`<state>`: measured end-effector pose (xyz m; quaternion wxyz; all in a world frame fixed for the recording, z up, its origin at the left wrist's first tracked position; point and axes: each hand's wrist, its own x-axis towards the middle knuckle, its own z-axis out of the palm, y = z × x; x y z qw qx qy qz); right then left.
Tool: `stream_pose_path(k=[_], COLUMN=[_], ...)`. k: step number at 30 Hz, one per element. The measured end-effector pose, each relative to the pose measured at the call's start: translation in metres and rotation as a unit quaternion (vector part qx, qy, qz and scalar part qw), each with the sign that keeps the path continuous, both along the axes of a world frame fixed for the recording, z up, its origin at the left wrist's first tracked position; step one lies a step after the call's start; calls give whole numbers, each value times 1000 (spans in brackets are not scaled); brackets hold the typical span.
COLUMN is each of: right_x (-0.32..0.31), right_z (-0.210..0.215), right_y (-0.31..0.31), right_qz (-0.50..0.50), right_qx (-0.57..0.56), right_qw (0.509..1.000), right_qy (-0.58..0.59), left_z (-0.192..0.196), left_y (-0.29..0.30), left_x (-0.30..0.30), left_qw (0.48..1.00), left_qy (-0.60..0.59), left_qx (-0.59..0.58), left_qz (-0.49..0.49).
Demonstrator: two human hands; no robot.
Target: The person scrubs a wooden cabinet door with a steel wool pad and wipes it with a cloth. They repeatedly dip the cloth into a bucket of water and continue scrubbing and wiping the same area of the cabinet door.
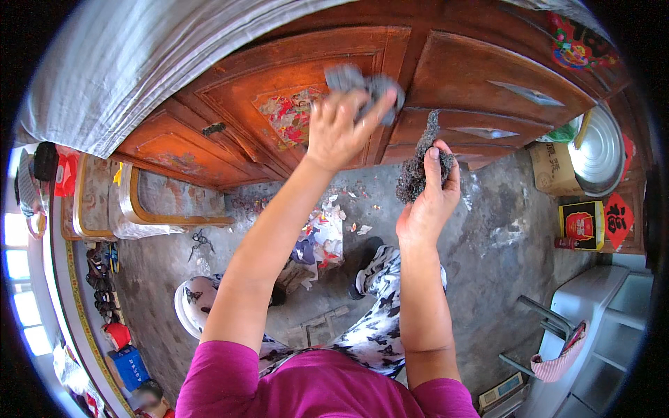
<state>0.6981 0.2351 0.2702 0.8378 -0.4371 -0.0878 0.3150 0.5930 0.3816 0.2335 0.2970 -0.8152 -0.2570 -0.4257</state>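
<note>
My left hand (340, 129) presses a grey cloth (348, 78) against the door of a reddish-brown wooden cabinet (240, 87). Hand and cloth are smeared by motion. Just left of them, a torn, colourful paper picture (286, 117) clings to the door panel. In front of the drawers my right hand (435, 184) holds up a dark grey clump of steel wool (418, 167), thumb on top and a strand sticking upward. The steel wool is apart from the wood.
Paper scraps (327, 233) litter the concrete floor between my feet. Gold-edged panels (174, 202) lean at the left. A metal basin (601, 150), a cardboard box (552, 167) and a grey-white shelf unit (582, 296) stand at the right. A pale cloth (160, 56) drapes the cabinet top.
</note>
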Motion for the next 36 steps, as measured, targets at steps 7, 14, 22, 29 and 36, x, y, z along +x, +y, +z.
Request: stream_pose_path(k=[7, 14, 22, 29, 36], right_x=[-6, -7, -14, 2, -6], right_z=[1, -10, -6, -6, -11], right_y=[5, 7, 16, 11, 17], right_qz=[7, 1, -23, -40, -15], right_qx=[-14, -11, 9, 13, 17], right_qw=[1000, 1000, 1000, 998, 996], right_qy=[13, -2, 18, 50, 84], left_z=[-104, 92, -15, 54, 92], left_y=[-8, 10, -1, -19, 3], left_x=[-55, -5, -18, -3, 41], left_qw=[939, 987, 989, 997, 997], left_qy=[282, -126, 134, 53, -13], left_qx=[-197, 95, -54, -18, 79], left_qz=[-15, 3, -16, -46, 21])
